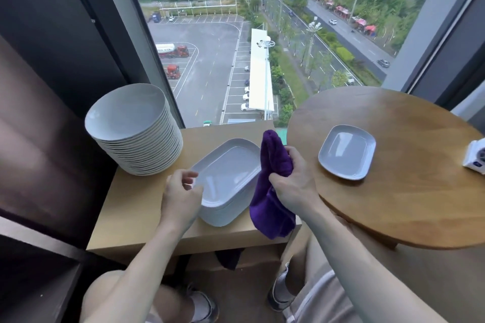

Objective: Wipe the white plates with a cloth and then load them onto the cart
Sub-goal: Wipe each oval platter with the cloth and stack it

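A stack of white rectangular plates (227,173) lies on the low wooden ledge (136,207) in front of me. My left hand (181,193) is at the stack's left rim, thumb and fingers curled at the top plate's edge. My right hand (291,182) grips a purple cloth (273,191), which hangs just right of the stack. One more white rectangular plate (347,155) lies alone on the round wooden table (409,191) to the right. No cart is in view.
A tall stack of round white plates (133,128) stands on the ledge at the back left. A small white device (476,156) sits at the round table's right edge. A large window rises behind the ledge. My legs are below.
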A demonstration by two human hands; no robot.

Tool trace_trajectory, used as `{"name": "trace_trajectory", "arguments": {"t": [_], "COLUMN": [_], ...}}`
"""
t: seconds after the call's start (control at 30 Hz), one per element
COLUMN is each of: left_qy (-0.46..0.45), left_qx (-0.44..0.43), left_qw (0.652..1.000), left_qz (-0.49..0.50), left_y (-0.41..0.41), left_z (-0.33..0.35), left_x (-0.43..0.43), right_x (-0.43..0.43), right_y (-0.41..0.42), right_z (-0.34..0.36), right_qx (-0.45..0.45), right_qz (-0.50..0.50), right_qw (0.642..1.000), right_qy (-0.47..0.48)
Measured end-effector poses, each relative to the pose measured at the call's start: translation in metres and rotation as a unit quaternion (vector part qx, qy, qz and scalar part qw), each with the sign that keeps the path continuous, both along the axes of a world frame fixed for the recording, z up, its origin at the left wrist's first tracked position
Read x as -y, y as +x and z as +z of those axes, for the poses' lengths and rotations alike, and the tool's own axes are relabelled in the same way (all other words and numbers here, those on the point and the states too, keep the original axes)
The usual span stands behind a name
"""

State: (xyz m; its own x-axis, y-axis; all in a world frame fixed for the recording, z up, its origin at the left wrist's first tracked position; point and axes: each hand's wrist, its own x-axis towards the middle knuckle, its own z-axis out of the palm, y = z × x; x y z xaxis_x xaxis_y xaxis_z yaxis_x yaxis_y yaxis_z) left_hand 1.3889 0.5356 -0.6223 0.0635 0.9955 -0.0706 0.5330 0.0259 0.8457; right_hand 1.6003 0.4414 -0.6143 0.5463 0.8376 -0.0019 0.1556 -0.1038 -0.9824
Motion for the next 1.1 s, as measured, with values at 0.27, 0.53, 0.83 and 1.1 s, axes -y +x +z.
{"name": "trace_trajectory", "arguments": {"t": [0.27,0.53,0.83,1.1], "left_qy": [-0.279,-0.397,-0.370,-0.352], "left_qx": [0.121,0.196,0.257,0.256], "left_qw": [0.950,0.895,0.891,0.898], "left_qz": [0.070,0.049,0.064,0.056], "left_y": [-0.009,-0.006,-0.006,-0.001], "left_z": [-0.032,-0.047,-0.062,-0.062], "left_x": [-0.002,-0.006,-0.009,-0.017], "right_x": [-0.022,-0.067,-0.067,-0.056], "right_y": [0.020,0.008,-0.007,0.004], "right_z": [0.015,-0.006,-0.025,-0.014], "right_qx": [0.242,0.483,0.520,0.520], "right_qz": [0.028,0.108,0.176,0.188], "right_qw": [0.968,0.858,0.805,0.802], "right_qy": [-0.061,-0.137,-0.224,-0.226]}}
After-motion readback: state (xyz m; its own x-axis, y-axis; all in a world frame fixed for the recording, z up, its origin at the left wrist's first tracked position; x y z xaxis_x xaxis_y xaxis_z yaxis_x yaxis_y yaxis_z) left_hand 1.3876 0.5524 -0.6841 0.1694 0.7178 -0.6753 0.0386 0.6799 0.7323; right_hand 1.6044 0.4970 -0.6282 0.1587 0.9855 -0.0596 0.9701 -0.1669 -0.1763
